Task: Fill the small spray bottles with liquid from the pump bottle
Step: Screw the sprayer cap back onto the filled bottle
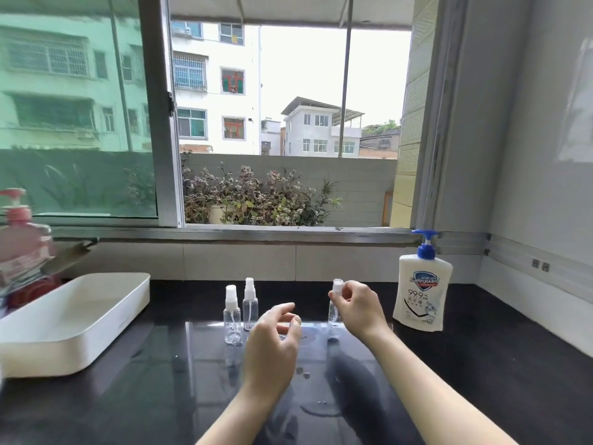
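Two small clear spray bottles, a shorter one (pixel 232 316) and a taller one (pixel 250 303), stand upright with white spray heads at the middle of the dark counter (pixel 481 364). A third small spray bottle (pixel 333 316) stands to their right. My right hand (pixel 359 308) pinches its white spray head at the top. My left hand (pixel 272 345) hovers between the bottles, fingers curled loosely apart, and I see nothing held in it. The white pump bottle (pixel 422 287) with a blue pump stands upright at the right, apart from both hands.
A white rectangular tray (pixel 73 319) sits on the counter at the left. Behind it stands a pink pump bottle (pixel 21 239), blurred. A tiled ledge and an open window run along the back, and a wall closes the right side.
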The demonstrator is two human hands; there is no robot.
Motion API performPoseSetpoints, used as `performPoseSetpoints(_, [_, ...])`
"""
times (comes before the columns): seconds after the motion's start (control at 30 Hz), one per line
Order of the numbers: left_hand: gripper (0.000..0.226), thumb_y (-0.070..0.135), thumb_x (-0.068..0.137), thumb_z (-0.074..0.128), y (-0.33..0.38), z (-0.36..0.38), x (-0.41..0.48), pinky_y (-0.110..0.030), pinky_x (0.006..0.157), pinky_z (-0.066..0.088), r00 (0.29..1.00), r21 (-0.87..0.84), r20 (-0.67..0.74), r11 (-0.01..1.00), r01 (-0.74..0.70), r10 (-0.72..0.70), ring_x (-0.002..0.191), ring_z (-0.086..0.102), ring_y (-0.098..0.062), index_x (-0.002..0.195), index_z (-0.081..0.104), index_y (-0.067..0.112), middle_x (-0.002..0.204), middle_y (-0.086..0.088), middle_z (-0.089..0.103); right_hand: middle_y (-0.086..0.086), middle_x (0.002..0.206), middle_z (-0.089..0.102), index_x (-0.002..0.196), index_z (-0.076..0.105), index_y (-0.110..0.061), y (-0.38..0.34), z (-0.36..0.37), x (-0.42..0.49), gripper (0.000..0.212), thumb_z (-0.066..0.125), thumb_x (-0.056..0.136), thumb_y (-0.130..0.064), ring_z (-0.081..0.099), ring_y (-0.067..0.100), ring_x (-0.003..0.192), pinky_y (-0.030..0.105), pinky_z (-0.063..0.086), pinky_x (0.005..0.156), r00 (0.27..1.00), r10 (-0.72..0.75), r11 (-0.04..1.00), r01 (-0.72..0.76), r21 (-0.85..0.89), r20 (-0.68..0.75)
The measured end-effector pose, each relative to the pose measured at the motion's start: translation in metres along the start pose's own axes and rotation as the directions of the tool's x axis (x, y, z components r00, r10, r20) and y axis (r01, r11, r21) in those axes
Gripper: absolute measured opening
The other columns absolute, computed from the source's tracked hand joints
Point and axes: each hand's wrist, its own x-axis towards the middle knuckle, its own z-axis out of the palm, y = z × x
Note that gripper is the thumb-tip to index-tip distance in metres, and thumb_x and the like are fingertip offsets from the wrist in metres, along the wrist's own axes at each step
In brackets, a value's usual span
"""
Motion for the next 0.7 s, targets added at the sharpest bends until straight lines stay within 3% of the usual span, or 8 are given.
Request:
performPoseSetpoints(0.2, [0.022,0.01,0.087,0.059,-0.012,-0.012,0.018,-0.018,0.066,0.048,0.979,0.044,-0.202,0.999,0.002,0.006,0.072,0.059,-0.004,0.106,0.067,0.017,0.097,0.001,0.066,0.001,0.071,0.058,0.067,0.047,-0.016,0.003,0.031,0.019,0.031,0.056,0.09,-0.035,0.054,0.025,0.07,0.03,0.038,0.061,0.997,0.079,0.992,-0.077,-0.098,0.018])
performPoseSetpoints(0.3, [0.025,0.009,0.082,0.064,-0.02,-0.019,0.026,-0.037,0.079,0.051,0.955,0.137,-0.291,0.99,-0.016,0.056,0.089,0.062,-0.022,0.104,0.067,0.019,0.099,-0.006,0.061,0.0,0.072,0.059,0.069,0.052,-0.017,0.005,0.032,0.017,0.026,0.06,0.087,-0.034,0.056,0.024,0.071,0.029,0.04,0.063,0.997,0.08,0.992,-0.079,-0.103,0.009])
performPoseSetpoints(0.37, [0.039,0.009,0.077,0.07,-0.026,-0.022,0.03,-0.041,0.087,0.045,0.932,0.225,-0.357,0.974,0.023,0.06,0.099,0.055,-0.03,0.114,0.063,0.018,0.099,-0.007,0.055,-0.001,0.071,0.061,0.069,0.056,-0.015,0.004,0.027,0.016,0.025,0.063,0.085,-0.033,0.056,0.023,0.071,0.029,0.041,0.063,0.997,0.068,0.993,-0.065,-0.095,0.028])
performPoseSetpoints(0.43, [0.059,0.011,0.074,0.074,-0.032,-0.024,0.032,-0.045,0.092,0.038,0.914,0.239,-0.405,0.962,0.128,-0.021,0.109,0.046,-0.033,0.128,0.051,0.013,0.114,-0.014,0.049,0.001,0.072,0.065,0.073,0.061,-0.008,0.003,0.022,0.014,0.025,0.065,0.084,-0.031,0.059,0.023,0.073,0.032,0.046,0.067,0.996,0.052,0.996,-0.046,-0.079,0.078])
performPoseSetpoints(0.5, [0.074,0.016,0.074,0.075,-0.036,-0.027,0.035,-0.052,0.099,0.033,0.907,0.212,-0.401,0.949,0.232,-0.132,0.122,0.039,-0.035,0.138,0.037,0.009,0.129,-0.017,0.042,0.007,0.078,0.069,0.081,0.062,0.001,0.002,0.016,0.01,0.029,0.064,0.084,-0.028,0.062,0.026,0.075,0.039,0.052,0.077,0.994,0.041,0.998,-0.036,-0.048,0.105])
performPoseSetpoints(0.57, [0.08,0.022,0.075,0.075,-0.042,-0.031,0.038,-0.052,0.1,0.033,0.909,0.235,-0.365,0.925,0.299,-0.201,0.128,0.039,-0.035,0.14,0.031,0.005,0.135,-0.019,0.044,0.015,0.096,0.071,0.097,0.062,0.005,0.002,0.007,0.002,0.035,0.062,0.085,-0.028,0.066,0.028,0.087,0.044,0.051,0.087,0.996,0.039,0.999,-0.039,-0.012,0.075])
performPoseSetpoints(0.63, [0.079,0.028,0.076,0.074,-0.05,-0.035,0.04,-0.048,0.098,0.036,0.915,0.301,-0.319,0.89,0.343,-0.246,0.126,0.045,-0.034,0.14,0.032,0.004,0.134,-0.017,0.05,0.012,0.117,0.067,0.115,0.06,0.0,0.006,-0.003,-0.01,0.04,0.061,0.087,-0.029,0.065,0.023,0.101,0.036,0.049,0.093,0.998,0.041,0.998,-0.042,0.038,0.037])
performPoseSetpoints(0.7, [0.07,0.033,0.079,0.07,-0.057,-0.035,0.041,-0.043,0.097,0.037,0.926,0.362,-0.274,0.865,0.349,-0.259,0.123,0.051,-0.029,0.137,0.039,0.008,0.13,-0.009,0.057,0.004,0.12,0.066,0.123,0.058,-0.009,0.012,-0.01,-0.027,0.04,0.06,0.088,-0.027,0.064,0.011,0.094,0.023,0.047,0.087,1.0,0.025,0.995,-0.024,0.092,-0.008])
